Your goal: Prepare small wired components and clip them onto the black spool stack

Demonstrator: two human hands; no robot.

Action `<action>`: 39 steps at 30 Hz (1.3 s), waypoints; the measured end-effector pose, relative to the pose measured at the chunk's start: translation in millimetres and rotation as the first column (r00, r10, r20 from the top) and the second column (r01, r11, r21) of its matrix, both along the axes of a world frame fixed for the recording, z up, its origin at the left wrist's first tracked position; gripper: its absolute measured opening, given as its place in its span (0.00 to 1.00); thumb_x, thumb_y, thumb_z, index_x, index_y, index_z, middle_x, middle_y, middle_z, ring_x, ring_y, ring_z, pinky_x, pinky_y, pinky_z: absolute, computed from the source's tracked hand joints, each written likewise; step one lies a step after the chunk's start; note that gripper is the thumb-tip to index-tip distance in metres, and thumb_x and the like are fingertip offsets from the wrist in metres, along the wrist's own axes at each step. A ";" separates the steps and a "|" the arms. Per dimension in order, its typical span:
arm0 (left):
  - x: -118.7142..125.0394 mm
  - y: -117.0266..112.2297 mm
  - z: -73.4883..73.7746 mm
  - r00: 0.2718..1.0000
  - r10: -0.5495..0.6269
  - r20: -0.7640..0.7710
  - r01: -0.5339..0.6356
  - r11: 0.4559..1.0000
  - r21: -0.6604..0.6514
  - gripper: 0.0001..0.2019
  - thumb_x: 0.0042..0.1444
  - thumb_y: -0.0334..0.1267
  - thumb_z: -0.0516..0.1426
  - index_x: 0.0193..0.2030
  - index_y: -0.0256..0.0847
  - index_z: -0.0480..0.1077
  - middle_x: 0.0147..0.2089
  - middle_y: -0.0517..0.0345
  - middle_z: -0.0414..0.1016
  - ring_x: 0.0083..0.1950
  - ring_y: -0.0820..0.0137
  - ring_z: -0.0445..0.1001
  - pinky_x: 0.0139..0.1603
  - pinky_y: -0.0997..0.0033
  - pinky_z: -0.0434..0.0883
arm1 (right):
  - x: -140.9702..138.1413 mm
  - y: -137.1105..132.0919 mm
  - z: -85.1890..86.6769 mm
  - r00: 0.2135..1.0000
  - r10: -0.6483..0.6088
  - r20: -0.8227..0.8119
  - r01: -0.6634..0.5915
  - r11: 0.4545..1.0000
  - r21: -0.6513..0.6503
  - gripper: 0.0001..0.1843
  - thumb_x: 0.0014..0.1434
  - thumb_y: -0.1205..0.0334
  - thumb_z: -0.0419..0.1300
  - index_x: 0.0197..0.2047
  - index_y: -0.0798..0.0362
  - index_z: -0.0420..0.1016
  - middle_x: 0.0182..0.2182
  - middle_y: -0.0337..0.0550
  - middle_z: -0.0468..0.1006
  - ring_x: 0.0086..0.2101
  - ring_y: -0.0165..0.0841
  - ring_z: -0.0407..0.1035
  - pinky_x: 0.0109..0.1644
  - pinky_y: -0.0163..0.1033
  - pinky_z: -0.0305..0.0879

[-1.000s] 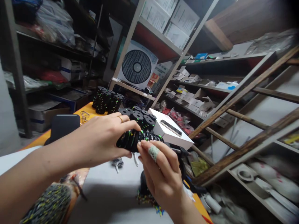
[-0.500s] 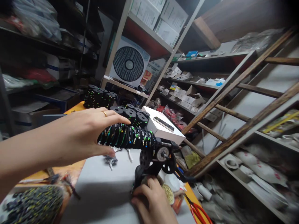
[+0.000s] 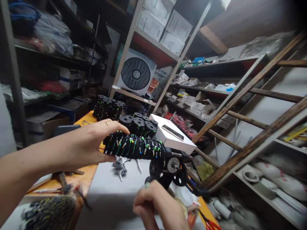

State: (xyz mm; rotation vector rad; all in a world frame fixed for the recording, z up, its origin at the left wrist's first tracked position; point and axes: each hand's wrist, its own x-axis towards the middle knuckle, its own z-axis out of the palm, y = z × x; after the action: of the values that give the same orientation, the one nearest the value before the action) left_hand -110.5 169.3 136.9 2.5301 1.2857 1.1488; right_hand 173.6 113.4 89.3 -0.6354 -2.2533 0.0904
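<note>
Around the left end of a row of black line spools point(image 3: 136, 146) is my left hand point(image 3: 103, 140), its fingers on top and its thumb below, closed on the row. Small green, blue, yellow and metal bits dot the spools. The row's right end meets a black winder point(image 3: 174, 164) with a round metal hub. In front of the winder, my right hand point(image 3: 159, 204) is raised with fingers curled together. A small pale-green spot shows at its knuckles; what the fingertips hold, if anything, is hidden.
More black spools point(image 3: 137, 126) stand in stacks behind, beside a white box point(image 3: 172, 134) bearing a phone point(image 3: 172, 132). A pile of black-and-yellow pieces point(image 3: 50, 212) lies front left. Red-handled pliers point(image 3: 211, 223) lie front right. A wooden ladder point(image 3: 235, 140) leans at the right.
My right hand has come away from the winder's base and lifted toward me, fingers curled. My left hand stays at the row's left end. The whole view has shifted slightly.
</note>
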 end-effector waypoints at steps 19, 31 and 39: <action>8.9 -3.4 -11.0 0.989 -0.103 0.103 0.100 0.994 0.036 0.25 0.61 0.41 0.67 0.62 0.62 0.67 0.59 0.62 0.77 0.62 0.59 0.74 0.61 0.57 0.71 | -62.0 50.8 67.5 0.969 0.032 -0.245 0.002 0.991 0.136 0.08 0.66 0.75 0.65 0.41 0.54 0.83 0.37 0.41 0.80 0.37 0.30 0.77 0.43 0.34 0.76; 7.6 -1.1 -13.7 0.990 -0.090 0.111 0.085 0.995 0.045 0.26 0.59 0.44 0.69 0.62 0.59 0.68 0.59 0.61 0.77 0.62 0.57 0.75 0.61 0.57 0.72 | -58.1 48.0 66.1 0.980 0.052 -0.194 -0.031 0.994 0.109 0.07 0.68 0.76 0.62 0.41 0.59 0.82 0.38 0.45 0.78 0.38 0.29 0.75 0.46 0.32 0.72; 9.1 -1.0 -12.7 0.991 -0.090 0.101 0.082 0.993 0.080 0.26 0.60 0.43 0.69 0.62 0.57 0.68 0.59 0.62 0.79 0.62 0.60 0.77 0.59 0.63 0.74 | -54.3 45.8 49.7 0.987 0.001 -0.162 0.032 0.979 0.202 0.09 0.70 0.76 0.59 0.43 0.57 0.79 0.39 0.44 0.77 0.41 0.30 0.73 0.48 0.32 0.70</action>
State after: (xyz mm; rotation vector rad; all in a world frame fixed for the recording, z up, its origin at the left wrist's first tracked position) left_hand -101.4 168.3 124.2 2.5127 1.1176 1.3155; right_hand 119.3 159.2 139.0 -0.5167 -2.0675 -0.0934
